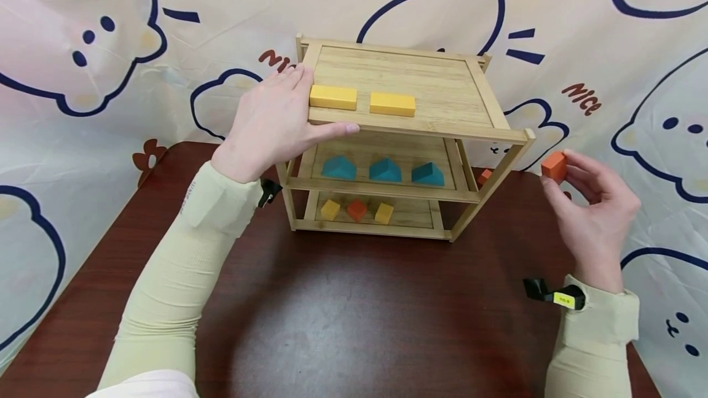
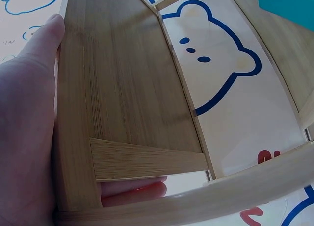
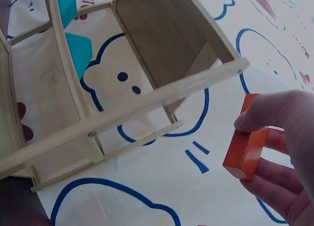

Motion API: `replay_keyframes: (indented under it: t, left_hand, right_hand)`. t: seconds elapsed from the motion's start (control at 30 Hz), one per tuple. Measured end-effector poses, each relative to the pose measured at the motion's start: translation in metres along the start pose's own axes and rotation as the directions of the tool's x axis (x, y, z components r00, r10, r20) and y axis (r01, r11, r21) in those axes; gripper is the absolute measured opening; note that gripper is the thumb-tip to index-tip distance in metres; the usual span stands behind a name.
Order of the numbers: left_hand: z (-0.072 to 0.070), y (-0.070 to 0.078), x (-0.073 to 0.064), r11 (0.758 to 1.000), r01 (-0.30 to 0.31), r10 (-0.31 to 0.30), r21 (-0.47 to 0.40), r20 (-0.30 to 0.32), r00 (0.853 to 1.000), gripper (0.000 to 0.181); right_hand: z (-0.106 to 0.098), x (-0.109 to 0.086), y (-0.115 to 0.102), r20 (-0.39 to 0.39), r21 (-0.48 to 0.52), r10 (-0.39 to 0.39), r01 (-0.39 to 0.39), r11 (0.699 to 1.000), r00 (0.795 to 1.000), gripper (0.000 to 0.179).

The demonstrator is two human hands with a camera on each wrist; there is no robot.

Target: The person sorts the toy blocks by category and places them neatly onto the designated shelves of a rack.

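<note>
My left hand rests on the near left corner of a wooden shelf rack. Its fingers lie straight along the left side, and the thumb runs along the front edge; from below, in the left wrist view, fingertips show through the side gap. Beside this hand, two yellow rectangular blocks lie on the top board. To the right of the rack, my right hand pinches an orange rectangular block between thumb and fingers, in the air and apart from the rack.
Three blue triangular blocks stand in a row on the middle shelf. On the bottom shelf are two yellow blocks with an orange block between them. Another orange block shows behind the rack's right post. A printed cloth hangs behind the dark table.
</note>
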State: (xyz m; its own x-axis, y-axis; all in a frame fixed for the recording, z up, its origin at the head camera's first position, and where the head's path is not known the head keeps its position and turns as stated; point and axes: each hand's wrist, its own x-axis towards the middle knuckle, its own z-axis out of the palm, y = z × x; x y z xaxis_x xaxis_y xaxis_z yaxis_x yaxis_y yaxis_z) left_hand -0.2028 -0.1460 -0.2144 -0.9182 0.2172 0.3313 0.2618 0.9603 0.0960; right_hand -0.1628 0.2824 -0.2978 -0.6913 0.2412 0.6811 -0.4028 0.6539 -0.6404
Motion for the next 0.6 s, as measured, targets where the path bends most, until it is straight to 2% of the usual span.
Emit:
replay_keyframes:
  t: [0.13,0.37,0.47,0.6]
  left_hand:
    - [0.000,0.000,0.000,1.000,0.001,-0.001,0.001,0.006,1.000,0.121]
    - [0.000,0.000,0.000,1.000,0.003,-0.004,0.005,0.011,1.000,0.121]
    - [0.000,0.000,0.001,1.000,0.009,-0.010,0.011,0.018,1.000,0.121]
    - [0.000,0.000,0.001,1.000,0.012,-0.012,0.013,0.022,1.000,0.121]
  right_hand:
    - [-0.002,-0.001,-0.006,-0.004,0.012,-0.009,0.009,1.000,1.000,0.044]
    - [-0.002,-0.003,-0.019,-0.006,0.060,-0.112,0.112,0.992,0.994,0.043]
    - [-0.002,-0.005,-0.026,-0.011,0.079,-0.115,0.116,0.990,0.993,0.043]
    - [-0.003,-0.007,-0.034,-0.007,0.103,-0.163,0.163,0.981,0.987,0.043]
